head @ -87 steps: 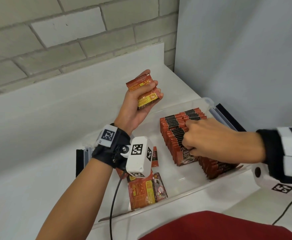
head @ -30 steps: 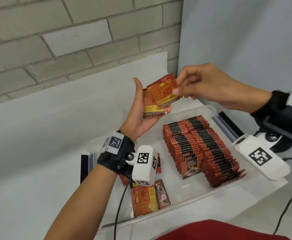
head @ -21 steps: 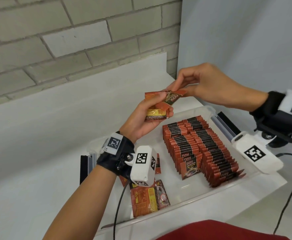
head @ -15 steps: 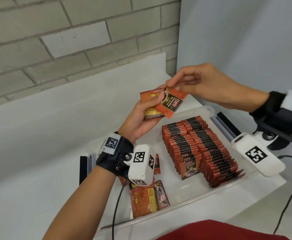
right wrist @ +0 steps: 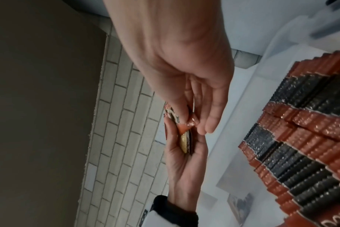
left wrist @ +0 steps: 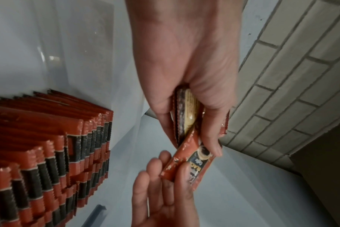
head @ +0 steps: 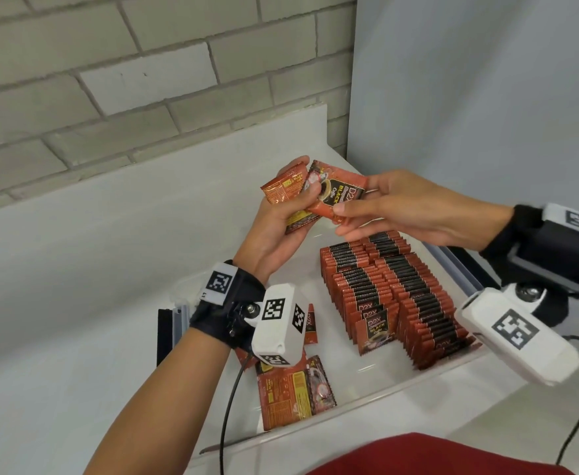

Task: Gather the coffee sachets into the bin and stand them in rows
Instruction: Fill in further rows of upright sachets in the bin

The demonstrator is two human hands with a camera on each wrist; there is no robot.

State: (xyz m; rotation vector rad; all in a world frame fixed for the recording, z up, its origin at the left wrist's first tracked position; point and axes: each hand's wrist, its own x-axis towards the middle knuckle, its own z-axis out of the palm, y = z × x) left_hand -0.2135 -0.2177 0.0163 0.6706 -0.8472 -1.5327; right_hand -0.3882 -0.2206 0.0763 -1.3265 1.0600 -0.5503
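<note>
Brick wall behind; both hands [head: 274, 234] [head: 401, 214] pinch sachet [head: 337, 197] ("D2X BLACK Coffee").

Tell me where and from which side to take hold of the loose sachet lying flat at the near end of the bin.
Pinch the flat sachet by its near short edge, coming straight down from above. It lies face up on the bin floor, so only its edges give a grip; the far end sits under the left hand's wrist camera, and the standing rows crowd the right.

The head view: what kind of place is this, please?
Probably a plain indoor packing bench: a white counter against a painted brick wall, with a clear bin holding rows of coffee sachets.
</note>
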